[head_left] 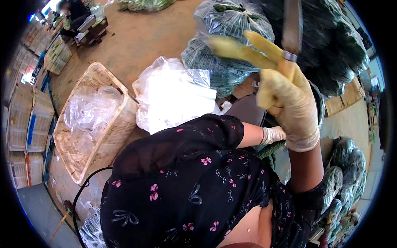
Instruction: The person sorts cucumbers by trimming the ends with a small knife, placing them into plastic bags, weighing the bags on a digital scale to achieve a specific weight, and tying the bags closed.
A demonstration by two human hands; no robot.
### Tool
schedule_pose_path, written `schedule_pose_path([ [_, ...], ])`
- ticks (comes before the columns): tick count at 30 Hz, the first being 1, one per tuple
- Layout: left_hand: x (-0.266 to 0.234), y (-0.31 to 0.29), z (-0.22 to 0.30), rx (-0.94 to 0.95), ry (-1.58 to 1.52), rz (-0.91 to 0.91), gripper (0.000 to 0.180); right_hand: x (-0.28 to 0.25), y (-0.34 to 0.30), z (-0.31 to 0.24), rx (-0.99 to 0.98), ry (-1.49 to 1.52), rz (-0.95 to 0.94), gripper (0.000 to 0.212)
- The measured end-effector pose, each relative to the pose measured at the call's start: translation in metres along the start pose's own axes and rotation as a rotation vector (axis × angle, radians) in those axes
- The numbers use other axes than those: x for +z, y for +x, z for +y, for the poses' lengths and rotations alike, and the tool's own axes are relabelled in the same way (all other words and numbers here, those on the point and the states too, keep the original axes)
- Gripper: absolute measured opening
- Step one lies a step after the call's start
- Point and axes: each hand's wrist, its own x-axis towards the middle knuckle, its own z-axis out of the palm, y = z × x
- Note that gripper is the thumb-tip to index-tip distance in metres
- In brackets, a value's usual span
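Note:
My right hand (291,101), in a pale yellowish glove, is raised at the right of centre. It is closed round the handle of a knife (292,29) whose blade points up, away from me. Two long yellow shapes (248,51) stick out leftward beside the handle, partly blurred; I cannot tell whether they are glove fingers or something held. Lower down, my left hand (273,134) wears a whitish glove; its fingers are hidden behind the right wrist. Just below it lies a dark green bumpy vegetable, like a cucumber (271,149).
To the left stands a dirty cream crate (97,165) holding clear plastic bags (93,107). White plastic sheets (175,97) lie beside it. Bagged green vegetables (231,29) are heaped ahead and at the right (345,173). A person (78,16) sits far left, near stacked crates (20,115).

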Motion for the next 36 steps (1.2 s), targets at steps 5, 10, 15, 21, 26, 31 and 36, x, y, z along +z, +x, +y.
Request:
schedule_pose_path([
  [5, 0.002, 0.0, 0.007, -0.029, 0.043, -0.096, 0.02, -0.041, -0.022, -0.004, -0.076, -0.21, 0.177, 0.045],
  [10, -0.033, 0.002, 0.02, -0.126, -0.172, 0.07, 0.022, -0.161, -0.106, 0.033, -0.008, -0.111, 0.565, 0.035],
  [15, -0.034, 0.03, 0.015, -0.213, -0.356, 0.15, 0.026, -0.282, -0.269, 0.124, -0.229, 0.5, 1.068, 0.027],
  [21, -0.011, 0.072, 0.032, -0.316, -0.39, -0.02, 0.032, -0.333, -0.365, 0.222, -0.305, 0.983, 1.443, 0.017],
  [26, 0.012, 0.104, 0.015, -0.388, -0.256, -0.058, 0.034, -0.361, -0.353, 0.257, -0.038, 0.747, 1.497, 0.023],
  [31, 0.008, 0.116, -0.017, -0.45, -0.251, 0.013, 0.031, -0.415, -0.326, 0.296, 0.12, 0.637, 1.353, 0.028],
  [36, 0.01, 0.122, -0.009, -0.433, -0.228, 0.073, 0.032, -0.463, -0.288, 0.365, 0.368, 0.704, 1.225, 0.029],
])
